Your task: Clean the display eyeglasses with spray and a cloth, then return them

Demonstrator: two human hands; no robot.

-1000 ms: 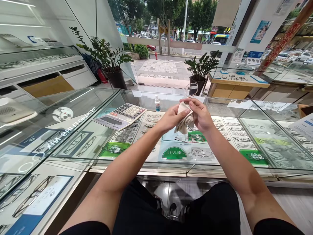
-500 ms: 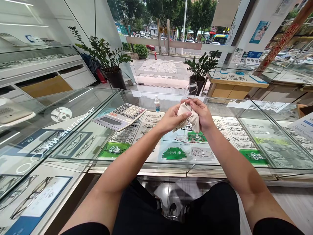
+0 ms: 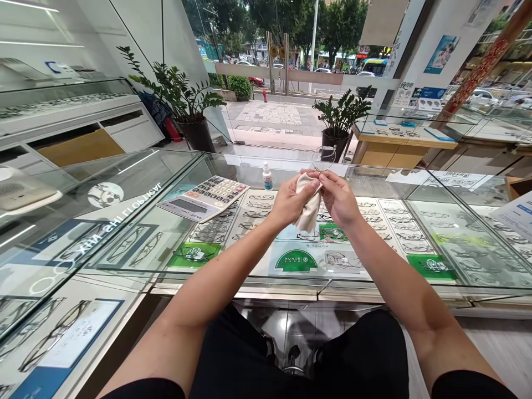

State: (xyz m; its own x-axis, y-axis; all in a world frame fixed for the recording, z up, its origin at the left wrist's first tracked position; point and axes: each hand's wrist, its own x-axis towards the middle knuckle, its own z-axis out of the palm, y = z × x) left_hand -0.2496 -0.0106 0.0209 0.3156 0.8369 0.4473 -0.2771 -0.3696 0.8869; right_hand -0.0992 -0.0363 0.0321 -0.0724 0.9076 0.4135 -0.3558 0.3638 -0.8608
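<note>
Above the glass counter, my two hands are close together around a cream cloth and a pair of thin-rimmed eyeglasses point(image 3: 326, 157). My left hand point(image 3: 288, 200) is closed, pinching the bunched cleaning cloth point(image 3: 308, 215) against the near part of the eyeglasses. The cloth hangs below the fingers. My right hand point(image 3: 338, 200) has its fingertips closed on the eyeglasses' frame, just right of the cloth. One lens sticks out beyond the fingertips, while fingers and cloth hide the rest. Behind my left hand, a small white spray bottle point(image 3: 266, 176) stands upright on the counter.
A large calculator point(image 3: 203, 198) lies on the glass display counter point(image 3: 245, 281), left of my hands. Rows of eyeglasses sit under the glass. Past the counter are two potted plants point(image 3: 193, 105) and a window onto the street. A pale device point(image 3: 25, 191) stands at the far left.
My right hand has drawn off the cloth and now grips the frame. The cloth has shifted left, bunched under my left hand. The eyeglasses have dipped slightly.
</note>
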